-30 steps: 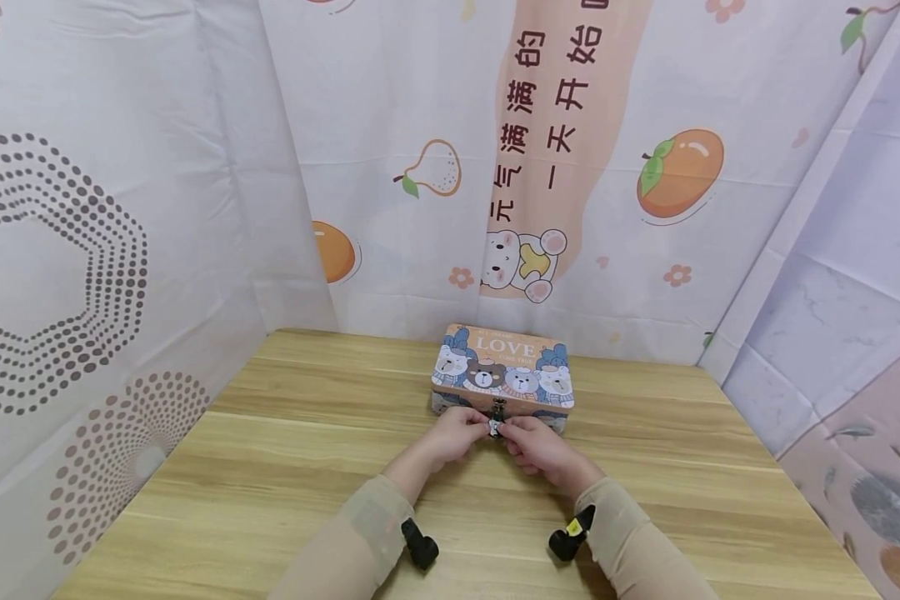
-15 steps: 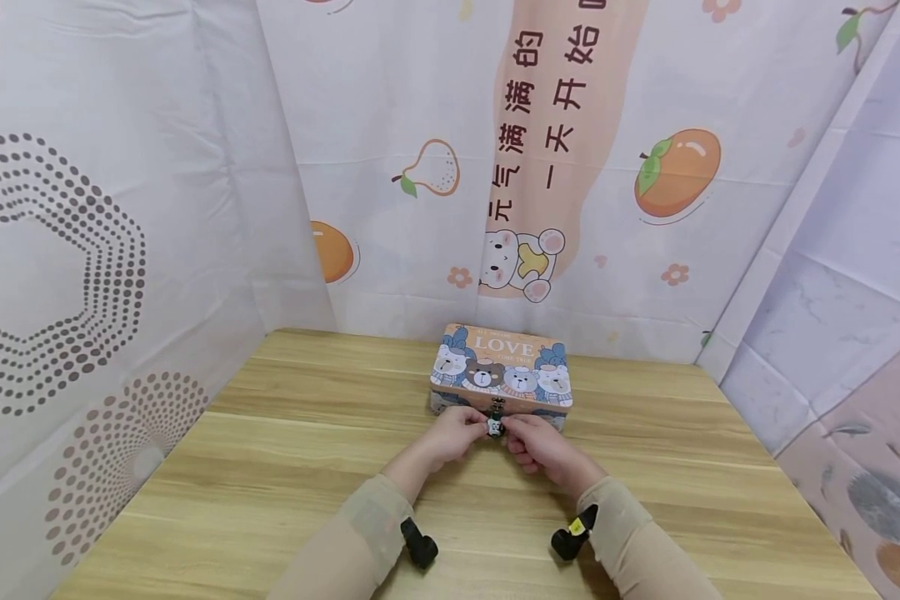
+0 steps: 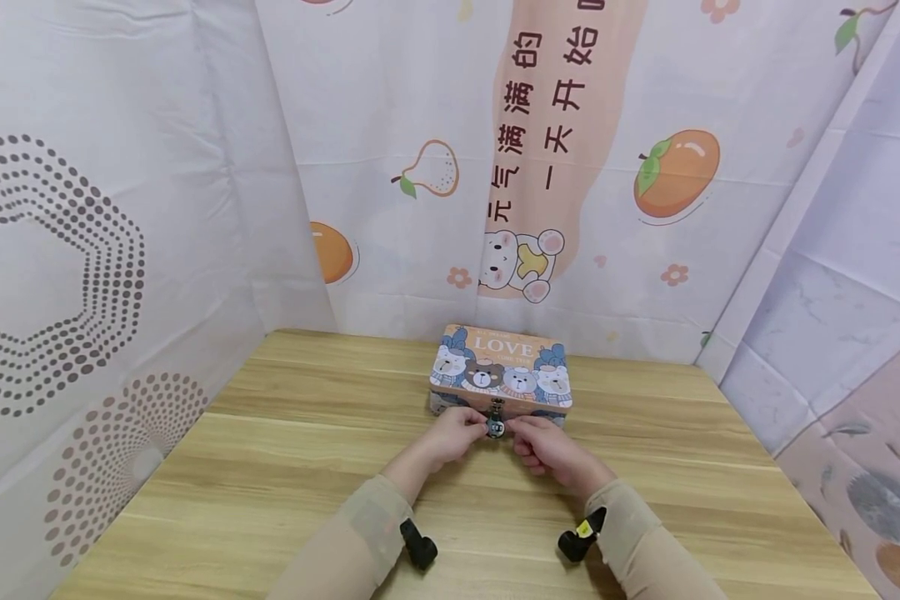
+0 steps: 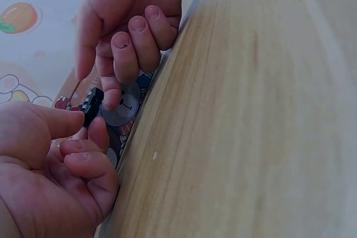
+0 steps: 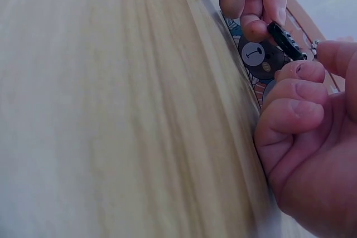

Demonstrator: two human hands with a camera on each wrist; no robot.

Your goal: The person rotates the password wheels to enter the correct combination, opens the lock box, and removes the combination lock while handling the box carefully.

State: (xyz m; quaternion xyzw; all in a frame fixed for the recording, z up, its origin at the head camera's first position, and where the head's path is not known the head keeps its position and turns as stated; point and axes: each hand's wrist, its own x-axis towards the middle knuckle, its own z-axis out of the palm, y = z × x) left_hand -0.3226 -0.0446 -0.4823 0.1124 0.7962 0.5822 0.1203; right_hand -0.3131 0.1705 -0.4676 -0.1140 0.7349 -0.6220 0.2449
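A small black combination padlock [image 3: 496, 428] hangs at the metal clasp [image 3: 497, 405] on the front of a bear-printed tin box [image 3: 504, 367]. Thumb and index finger of my left hand [image 3: 450, 435] pinch the padlock from its left side. Its row of dials shows in the right wrist view, where the padlock [image 5: 285, 40] sticks out from the left fingertips. My right hand [image 3: 551, 450] is just to the right of it, thumb and index finger parted beside the free end and the other fingers bent. In the left wrist view, the right hand [image 4: 134, 20] reaches down from above.
The lidded box stands near the back of a wooden table [image 3: 307, 400]. Behind it hangs a white curtain [image 3: 390, 108] with fruit prints; more printed cloth hangs at both sides. A black wrist camera [image 3: 418, 543] sits on the left sleeve, another [image 3: 581, 537] on the right.
My right hand has drawn slightly to the right, its fingertips coming away from the padlock. The left hand keeps its pinch, and the padlock's face shows more now.
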